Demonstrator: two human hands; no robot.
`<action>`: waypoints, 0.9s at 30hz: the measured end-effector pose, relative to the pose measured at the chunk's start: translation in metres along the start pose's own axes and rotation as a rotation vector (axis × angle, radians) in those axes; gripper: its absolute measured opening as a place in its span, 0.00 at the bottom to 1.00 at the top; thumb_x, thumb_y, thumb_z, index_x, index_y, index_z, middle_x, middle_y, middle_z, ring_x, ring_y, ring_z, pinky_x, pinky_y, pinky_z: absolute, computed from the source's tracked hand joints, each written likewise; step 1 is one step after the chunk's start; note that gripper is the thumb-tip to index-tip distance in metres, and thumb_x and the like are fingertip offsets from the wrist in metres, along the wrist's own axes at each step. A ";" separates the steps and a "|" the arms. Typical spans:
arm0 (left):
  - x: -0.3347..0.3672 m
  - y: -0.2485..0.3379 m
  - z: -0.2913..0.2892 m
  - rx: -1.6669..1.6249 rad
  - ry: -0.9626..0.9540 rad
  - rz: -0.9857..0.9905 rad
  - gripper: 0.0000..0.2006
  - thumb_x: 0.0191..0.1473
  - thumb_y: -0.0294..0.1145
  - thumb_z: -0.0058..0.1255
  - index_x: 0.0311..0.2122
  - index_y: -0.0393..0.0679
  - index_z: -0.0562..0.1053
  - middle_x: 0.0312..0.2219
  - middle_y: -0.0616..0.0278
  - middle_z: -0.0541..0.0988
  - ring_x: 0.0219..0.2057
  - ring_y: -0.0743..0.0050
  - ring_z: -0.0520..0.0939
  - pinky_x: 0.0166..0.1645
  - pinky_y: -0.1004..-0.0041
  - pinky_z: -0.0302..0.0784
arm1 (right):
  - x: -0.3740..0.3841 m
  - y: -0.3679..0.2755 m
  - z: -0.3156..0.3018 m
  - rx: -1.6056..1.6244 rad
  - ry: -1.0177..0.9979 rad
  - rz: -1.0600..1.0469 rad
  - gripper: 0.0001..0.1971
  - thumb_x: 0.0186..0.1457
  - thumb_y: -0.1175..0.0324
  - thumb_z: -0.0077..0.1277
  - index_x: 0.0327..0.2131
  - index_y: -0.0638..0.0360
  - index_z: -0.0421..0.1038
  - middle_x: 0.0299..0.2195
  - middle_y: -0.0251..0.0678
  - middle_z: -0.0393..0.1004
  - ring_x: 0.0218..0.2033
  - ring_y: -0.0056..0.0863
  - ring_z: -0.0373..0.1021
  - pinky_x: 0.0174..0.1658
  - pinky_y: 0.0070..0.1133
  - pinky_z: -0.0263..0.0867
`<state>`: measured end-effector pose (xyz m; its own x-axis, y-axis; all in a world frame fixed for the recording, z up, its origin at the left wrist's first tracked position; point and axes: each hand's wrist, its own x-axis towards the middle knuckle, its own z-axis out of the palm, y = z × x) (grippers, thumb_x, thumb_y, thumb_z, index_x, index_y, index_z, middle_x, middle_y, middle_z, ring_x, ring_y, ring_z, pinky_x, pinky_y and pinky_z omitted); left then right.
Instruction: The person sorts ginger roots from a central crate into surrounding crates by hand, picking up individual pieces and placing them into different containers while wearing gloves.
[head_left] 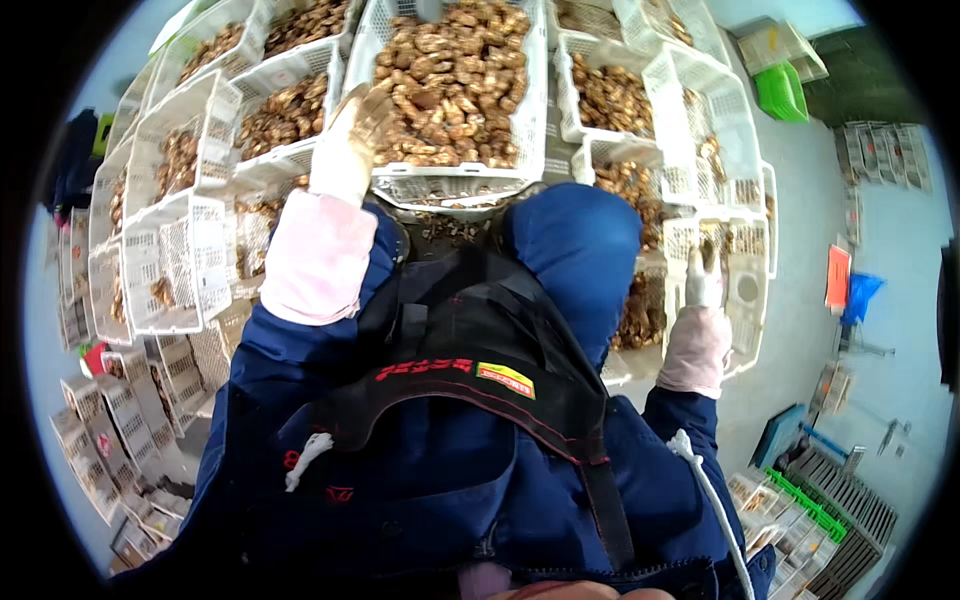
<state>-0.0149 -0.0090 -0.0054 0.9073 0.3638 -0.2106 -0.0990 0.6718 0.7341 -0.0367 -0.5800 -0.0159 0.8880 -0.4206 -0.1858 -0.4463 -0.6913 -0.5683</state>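
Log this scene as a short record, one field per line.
Left hand: at the left edge of the central crate, fingers extended
Right hand: inside a white crate on the right, its grip unclear
Central crate: white, directly ahead
Contents: many brown, mushroom-like pieces
Side crates: white, on both sides, many holding similar pieces
Clothing: pink cuffs, dark blue jacket
Background: green crates, upper right

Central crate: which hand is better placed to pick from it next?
Likely the left hand: it is at the rim of the central crate; the right hand is at a crate farther right.
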 end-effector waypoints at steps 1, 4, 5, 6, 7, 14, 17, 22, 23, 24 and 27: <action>0.004 0.007 0.010 0.009 0.001 0.020 0.18 0.62 0.35 0.45 0.55 0.38 0.67 0.48 0.52 0.75 0.49 0.59 0.76 0.55 0.62 0.71 | 0.009 -0.030 0.005 0.148 -0.038 -0.100 0.27 0.62 0.52 0.47 0.60 0.54 0.60 0.50 0.42 0.73 0.49 0.32 0.70 0.46 0.22 0.68; 0.018 0.022 0.019 -0.035 0.024 0.081 0.17 0.63 0.35 0.41 0.54 0.39 0.68 0.48 0.53 0.75 0.49 0.58 0.76 0.54 0.61 0.71 | 0.037 -0.111 0.046 0.023 -0.270 -0.413 0.21 0.61 0.62 0.47 0.57 0.55 0.65 0.47 0.40 0.75 0.47 0.29 0.71 0.48 0.22 0.66; 0.017 0.037 0.008 -0.053 0.068 0.132 0.17 0.63 0.34 0.41 0.54 0.40 0.68 0.47 0.53 0.75 0.49 0.58 0.76 0.54 0.61 0.71 | 0.026 -0.172 0.059 -0.045 -0.404 -0.452 0.20 0.60 0.64 0.48 0.56 0.55 0.66 0.46 0.41 0.75 0.47 0.29 0.71 0.50 0.23 0.66; 0.028 0.025 -0.001 -0.095 0.085 0.140 0.17 0.63 0.34 0.40 0.54 0.41 0.68 0.46 0.54 0.76 0.49 0.58 0.76 0.54 0.61 0.71 | 0.014 -0.202 0.081 -0.030 -0.500 -0.510 0.20 0.60 0.65 0.48 0.55 0.54 0.67 0.47 0.41 0.75 0.48 0.29 0.71 0.51 0.23 0.65; 0.037 0.022 -0.014 -0.162 0.148 0.131 0.17 0.61 0.31 0.44 0.53 0.36 0.67 0.43 0.50 0.77 0.45 0.57 0.79 0.52 0.62 0.74 | -0.001 -0.239 0.101 0.006 -0.610 -0.574 0.20 0.59 0.65 0.48 0.55 0.53 0.67 0.47 0.41 0.75 0.49 0.30 0.71 0.52 0.23 0.65; 0.032 0.036 -0.017 -0.061 0.149 0.188 0.17 0.62 0.34 0.45 0.53 0.37 0.68 0.43 0.50 0.77 0.44 0.57 0.79 0.52 0.63 0.75 | -0.027 -0.329 0.276 -1.082 -0.928 -1.214 0.31 0.51 0.65 0.50 0.61 0.44 0.58 0.57 0.40 0.65 0.56 0.38 0.65 0.55 0.30 0.65; 0.032 0.039 -0.010 -0.052 0.110 0.202 0.17 0.62 0.35 0.45 0.53 0.38 0.69 0.43 0.53 0.78 0.45 0.62 0.80 0.51 0.66 0.74 | -0.033 -0.328 0.324 -1.212 -1.045 -1.323 0.30 0.51 0.66 0.50 0.59 0.47 0.58 0.56 0.39 0.66 0.54 0.41 0.67 0.52 0.32 0.68; 0.031 0.042 -0.009 0.002 0.107 0.139 0.16 0.62 0.34 0.44 0.51 0.38 0.70 0.44 0.55 0.78 0.45 0.64 0.80 0.51 0.69 0.74 | -0.030 -0.325 0.321 -1.008 -1.014 -0.925 0.32 0.53 0.57 0.49 0.63 0.43 0.56 0.53 0.46 0.69 0.54 0.42 0.67 0.55 0.29 0.64; 0.028 0.044 -0.015 0.018 0.089 0.122 0.16 0.62 0.34 0.44 0.52 0.38 0.70 0.45 0.55 0.78 0.45 0.65 0.79 0.51 0.69 0.74 | -0.040 -0.335 0.305 -0.912 -0.971 -0.800 0.32 0.54 0.56 0.49 0.63 0.44 0.56 0.54 0.46 0.69 0.55 0.41 0.66 0.56 0.29 0.63; 0.030 0.043 -0.009 0.032 0.038 0.096 0.16 0.62 0.33 0.44 0.52 0.38 0.70 0.45 0.54 0.78 0.46 0.65 0.79 0.52 0.69 0.73 | -0.038 -0.341 0.283 -0.805 -0.899 -0.654 0.32 0.54 0.55 0.49 0.63 0.45 0.56 0.55 0.46 0.68 0.55 0.41 0.66 0.57 0.28 0.62; 0.027 0.041 0.000 0.355 -0.105 0.071 0.19 0.61 0.32 0.44 0.55 0.37 0.68 0.47 0.57 0.77 0.50 0.70 0.76 0.56 0.72 0.69 | -0.025 -0.313 0.270 -0.155 -0.911 -0.531 0.31 0.58 0.58 0.50 0.62 0.61 0.56 0.55 0.41 0.69 0.49 0.34 0.71 0.51 0.26 0.67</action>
<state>0.0058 0.0280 0.0191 0.9421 0.3208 -0.0978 -0.0316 0.3752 0.9264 0.1108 -0.1940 -0.0499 0.6919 0.5106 -0.5104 0.0704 -0.7513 -0.6562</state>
